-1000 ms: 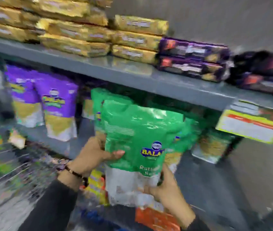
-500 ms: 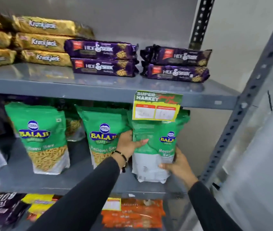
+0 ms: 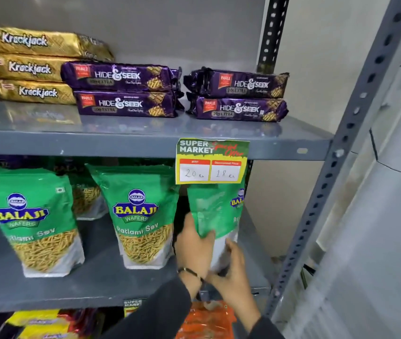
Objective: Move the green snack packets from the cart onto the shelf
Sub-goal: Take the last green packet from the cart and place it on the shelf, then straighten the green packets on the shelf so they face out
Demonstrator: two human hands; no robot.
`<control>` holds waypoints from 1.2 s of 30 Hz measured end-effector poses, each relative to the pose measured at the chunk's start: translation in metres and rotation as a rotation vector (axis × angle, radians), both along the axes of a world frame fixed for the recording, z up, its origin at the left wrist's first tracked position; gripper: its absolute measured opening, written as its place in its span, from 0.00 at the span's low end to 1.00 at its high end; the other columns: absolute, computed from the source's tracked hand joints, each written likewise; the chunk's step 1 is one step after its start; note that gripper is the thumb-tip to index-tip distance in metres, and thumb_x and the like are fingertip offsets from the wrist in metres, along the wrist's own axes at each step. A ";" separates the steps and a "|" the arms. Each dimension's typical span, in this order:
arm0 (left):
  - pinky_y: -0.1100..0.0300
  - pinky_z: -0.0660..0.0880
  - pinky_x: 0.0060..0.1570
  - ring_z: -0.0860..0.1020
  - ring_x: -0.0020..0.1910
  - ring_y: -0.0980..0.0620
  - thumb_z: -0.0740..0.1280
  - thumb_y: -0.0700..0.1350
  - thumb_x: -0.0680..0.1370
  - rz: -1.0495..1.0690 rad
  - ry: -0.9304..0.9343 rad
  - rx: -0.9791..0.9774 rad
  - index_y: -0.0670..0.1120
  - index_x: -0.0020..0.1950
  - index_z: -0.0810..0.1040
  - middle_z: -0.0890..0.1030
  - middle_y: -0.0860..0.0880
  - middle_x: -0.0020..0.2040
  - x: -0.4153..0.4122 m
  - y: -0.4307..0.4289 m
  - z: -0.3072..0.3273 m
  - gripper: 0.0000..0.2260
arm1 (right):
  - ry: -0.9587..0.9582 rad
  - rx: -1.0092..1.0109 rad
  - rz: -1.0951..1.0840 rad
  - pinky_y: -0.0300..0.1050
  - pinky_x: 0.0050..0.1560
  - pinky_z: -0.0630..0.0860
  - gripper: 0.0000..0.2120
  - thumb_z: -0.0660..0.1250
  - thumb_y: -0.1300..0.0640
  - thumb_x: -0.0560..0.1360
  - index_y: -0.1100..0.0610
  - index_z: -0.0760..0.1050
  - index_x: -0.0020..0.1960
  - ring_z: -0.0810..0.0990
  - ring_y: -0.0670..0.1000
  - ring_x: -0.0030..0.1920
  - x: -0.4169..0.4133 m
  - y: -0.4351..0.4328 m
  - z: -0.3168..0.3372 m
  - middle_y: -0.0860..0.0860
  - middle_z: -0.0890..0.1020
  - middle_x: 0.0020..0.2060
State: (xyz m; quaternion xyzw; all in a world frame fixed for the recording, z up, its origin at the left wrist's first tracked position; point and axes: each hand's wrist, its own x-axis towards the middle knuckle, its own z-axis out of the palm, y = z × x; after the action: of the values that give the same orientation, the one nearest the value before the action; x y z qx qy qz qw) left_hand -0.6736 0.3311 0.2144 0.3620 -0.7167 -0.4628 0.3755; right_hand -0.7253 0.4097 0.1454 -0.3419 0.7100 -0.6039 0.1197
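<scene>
The left hand [image 3: 193,248] wraps the left edge of a glossy green-and-white plastic snack packet [image 3: 215,216], thumb across its front, fingers hidden behind. The right hand [image 3: 231,272] has its fingers [image 3: 230,249] loosely spread, their tips resting on the packet's white lower part. The packet stands upright on the grey metal shelf [image 3: 96,287], long axis vertical, top edge up behind a paper price tag [image 3: 211,161], its printed face turned rightward, away from the left thumb.

Head view — close, facing shelf [image 3: 145,145]
</scene>
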 end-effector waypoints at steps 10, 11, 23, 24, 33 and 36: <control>0.57 0.65 0.63 0.66 0.63 0.53 0.60 0.22 0.67 -0.176 0.230 0.274 0.47 0.68 0.61 0.67 0.50 0.62 -0.009 -0.025 0.017 0.35 | -0.343 -0.151 -0.061 0.39 0.39 0.80 0.22 0.74 0.69 0.62 0.58 0.68 0.50 0.83 0.44 0.39 -0.061 0.014 0.023 0.54 0.81 0.45; 0.59 0.64 0.62 0.65 0.62 0.55 0.60 0.22 0.67 -0.250 0.224 0.315 0.46 0.71 0.57 0.66 0.51 0.61 -0.011 -0.029 0.022 0.36 | -0.361 -0.194 -0.062 0.36 0.35 0.79 0.18 0.69 0.74 0.66 0.59 0.68 0.49 0.82 0.42 0.37 -0.063 0.011 0.025 0.53 0.80 0.43; 0.66 0.62 0.62 0.61 0.62 0.62 0.60 0.24 0.69 -0.339 0.140 0.247 0.49 0.72 0.53 0.65 0.55 0.64 -0.003 -0.024 0.010 0.37 | -0.251 -0.217 -0.449 0.49 0.55 0.75 0.18 0.67 0.64 0.72 0.57 0.67 0.60 0.77 0.51 0.54 -0.054 -0.010 0.016 0.53 0.77 0.54; 0.67 0.61 0.62 0.60 0.61 0.62 0.58 0.23 0.69 -0.364 0.125 0.242 0.48 0.73 0.52 0.63 0.57 0.64 0.002 -0.025 0.012 0.37 | -0.144 -0.194 -0.576 0.49 0.56 0.73 0.17 0.69 0.63 0.71 0.55 0.68 0.56 0.75 0.53 0.54 -0.044 -0.011 0.014 0.55 0.76 0.54; 0.71 0.77 0.31 0.82 0.30 0.58 0.53 0.20 0.69 -0.428 0.165 0.388 0.38 0.46 0.77 0.85 0.50 0.31 0.109 -0.114 -0.002 0.20 | -0.145 -0.181 0.020 0.30 0.35 0.70 0.08 0.63 0.64 0.61 0.51 0.73 0.29 0.74 0.41 0.31 0.076 -0.102 0.013 0.42 0.78 0.27; 0.67 0.78 0.30 0.83 0.29 0.54 0.59 0.28 0.70 -0.354 0.289 0.436 0.40 0.38 0.81 0.85 0.47 0.30 0.182 -0.167 -0.006 0.13 | -0.302 -0.080 0.258 0.34 0.36 0.72 0.09 0.65 0.67 0.59 0.53 0.76 0.30 0.76 0.42 0.30 0.111 -0.143 0.014 0.45 0.81 0.26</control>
State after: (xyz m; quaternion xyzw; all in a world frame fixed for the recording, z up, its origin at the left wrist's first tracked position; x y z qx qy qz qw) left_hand -0.4916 0.1636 0.2080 0.2342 -0.5918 -0.7103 0.3008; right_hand -0.6140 0.2666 0.1596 -0.3399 0.6096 -0.6558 0.2876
